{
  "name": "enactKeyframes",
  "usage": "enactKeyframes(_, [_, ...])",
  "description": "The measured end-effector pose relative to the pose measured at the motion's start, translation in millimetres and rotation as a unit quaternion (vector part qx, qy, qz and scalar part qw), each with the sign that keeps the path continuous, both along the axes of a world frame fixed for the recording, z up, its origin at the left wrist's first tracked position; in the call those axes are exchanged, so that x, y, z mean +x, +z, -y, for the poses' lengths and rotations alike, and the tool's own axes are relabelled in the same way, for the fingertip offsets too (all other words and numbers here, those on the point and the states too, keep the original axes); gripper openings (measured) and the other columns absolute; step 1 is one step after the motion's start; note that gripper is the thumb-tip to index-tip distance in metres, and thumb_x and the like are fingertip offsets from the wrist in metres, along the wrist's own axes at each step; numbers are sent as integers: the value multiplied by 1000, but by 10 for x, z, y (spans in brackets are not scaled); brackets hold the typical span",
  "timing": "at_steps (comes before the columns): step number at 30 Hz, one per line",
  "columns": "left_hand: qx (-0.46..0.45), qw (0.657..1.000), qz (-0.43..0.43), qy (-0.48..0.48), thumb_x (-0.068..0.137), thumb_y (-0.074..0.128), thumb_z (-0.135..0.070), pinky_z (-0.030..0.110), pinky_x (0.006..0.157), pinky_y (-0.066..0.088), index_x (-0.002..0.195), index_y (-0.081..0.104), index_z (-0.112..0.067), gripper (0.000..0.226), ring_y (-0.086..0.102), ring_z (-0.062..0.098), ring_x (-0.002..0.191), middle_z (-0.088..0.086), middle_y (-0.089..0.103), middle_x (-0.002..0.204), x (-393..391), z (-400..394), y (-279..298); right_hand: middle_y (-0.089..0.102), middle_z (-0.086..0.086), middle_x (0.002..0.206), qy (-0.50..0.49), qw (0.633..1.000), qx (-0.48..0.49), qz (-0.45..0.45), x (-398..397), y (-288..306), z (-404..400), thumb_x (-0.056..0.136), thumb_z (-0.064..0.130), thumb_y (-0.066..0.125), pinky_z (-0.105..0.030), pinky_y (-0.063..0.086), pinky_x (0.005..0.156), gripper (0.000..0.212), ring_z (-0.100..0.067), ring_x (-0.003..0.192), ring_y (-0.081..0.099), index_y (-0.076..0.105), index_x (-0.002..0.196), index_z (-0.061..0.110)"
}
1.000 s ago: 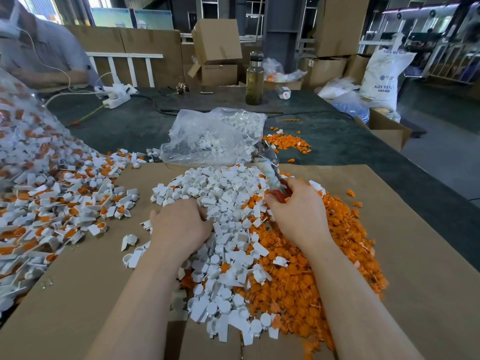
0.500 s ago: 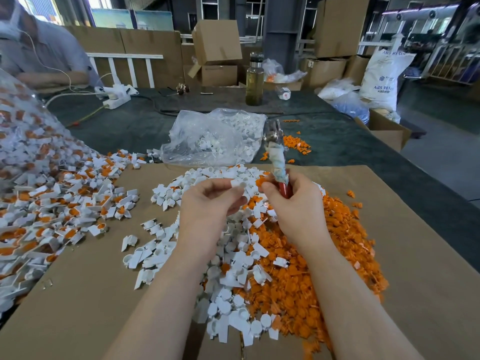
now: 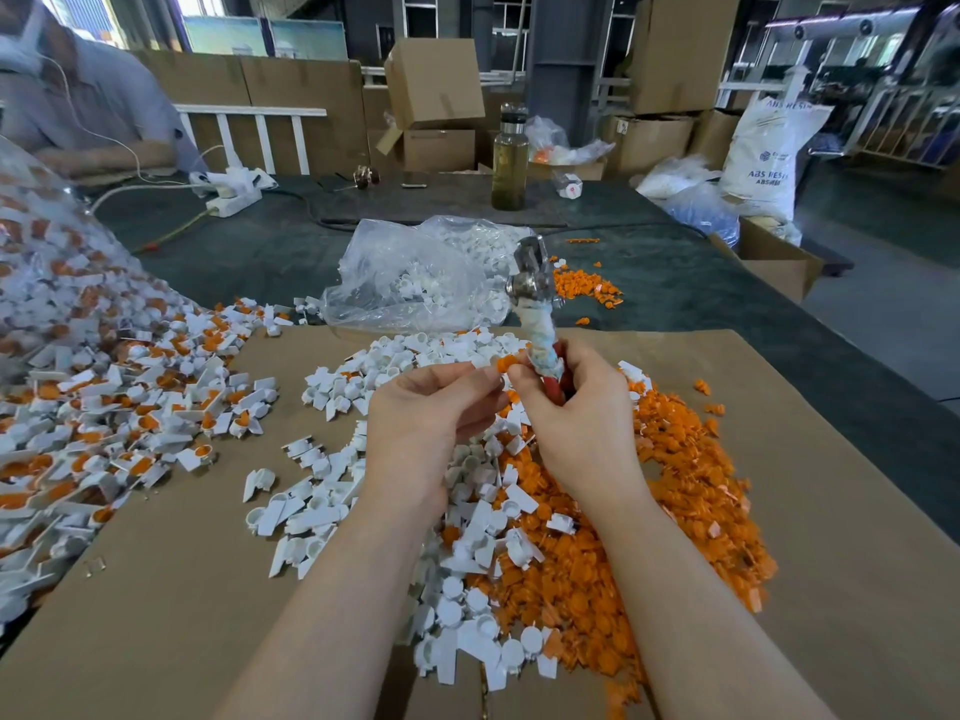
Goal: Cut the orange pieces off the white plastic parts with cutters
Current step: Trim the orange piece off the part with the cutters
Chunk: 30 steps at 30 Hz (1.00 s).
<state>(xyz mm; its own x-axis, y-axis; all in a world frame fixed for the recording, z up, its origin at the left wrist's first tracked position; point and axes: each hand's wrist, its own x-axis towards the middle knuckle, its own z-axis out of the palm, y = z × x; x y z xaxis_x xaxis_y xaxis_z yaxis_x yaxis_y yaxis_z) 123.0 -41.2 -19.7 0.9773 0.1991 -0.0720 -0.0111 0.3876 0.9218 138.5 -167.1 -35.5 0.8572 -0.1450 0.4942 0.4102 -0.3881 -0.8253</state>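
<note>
My right hand [image 3: 579, 407] grips the cutters [image 3: 535, 314] by their red, tape-wrapped handles, metal jaws pointing up and away. My left hand [image 3: 431, 413] pinches a white plastic part with an orange piece [image 3: 503, 364] at its fingertips, held close against my right thumb. Both hands hover above the middle heap, where cut white parts [image 3: 467, 517] lie to the left and cut orange pieces [image 3: 675, 511] to the right. A big pile of uncut white-and-orange parts [image 3: 104, 418] spreads over the left of the brown cardboard [image 3: 841, 511].
A clear plastic bag of white parts [image 3: 415, 275] lies behind the heap, with a small scatter of orange bits [image 3: 584, 285] beside it. A glass bottle [image 3: 510, 158] and a power strip [image 3: 234, 189] sit on the far dark table. Another person [image 3: 78, 106] sits at far left.
My left hand rose out of the white heap with a part and brought it to my right hand. The cutters tilted upright and lifted.
</note>
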Motion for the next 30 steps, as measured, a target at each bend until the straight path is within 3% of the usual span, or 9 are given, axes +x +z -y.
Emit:
enactKeyframes(12, [22, 998, 53, 15, 75, 79, 3, 21, 64, 57, 74, 72, -7, 12, 75, 25, 72, 14, 75, 76, 5, 77, -22, 57, 16, 65, -19, 1000, 16, 17, 15, -20, -31, 88, 22, 71, -9, 39, 55, 8, 4, 62, 55, 63, 88, 20])
enactKeyframes(16, [81, 993, 75, 39, 76, 81, -3, 22, 67, 57, 74, 74, -12, 11, 75, 23, 74, 8, 76, 74, 12, 77, -55, 60, 22, 64, -10, 1000, 24, -4, 19, -17, -32, 89, 23, 70, -9, 41, 56, 6, 5, 64, 57, 64, 91, 20])
enactKeyframes(19, [134, 986, 86, 51, 77, 82, -8, 29, 74, 59, 77, 76, -14, 8, 75, 25, 78, 6, 76, 75, 18, 73, -84, 58, 16, 65, -12, 1000, 17, -9, 23, -13, -29, 89, 22, 70, -9, 41, 57, 8, 6, 65, 56, 66, 93, 16])
enactKeyframes(22, [163, 981, 85, 66, 77, 81, -11, 27, 72, 60, 78, 76, -14, 6, 74, 22, 76, 4, 75, 74, 16, 79, -83, 62, 13, 73, -13, 1000, 6, -15, 23, -7, -35, 90, 25, 69, -12, 42, 58, 11, 2, 67, 57, 67, 96, 16])
enactKeyframes(30, [209, 970, 85, 92, 77, 83, -15, 24, 67, 59, 71, 73, -24, 15, 71, 17, 71, -1, 74, 70, 30, 82, -78, 62, 11, 70, -15, 1000, -6, -23, 19, -12, -38, 90, 26, 68, -20, 45, 55, 5, -4, 65, 58, 65, 91, 22])
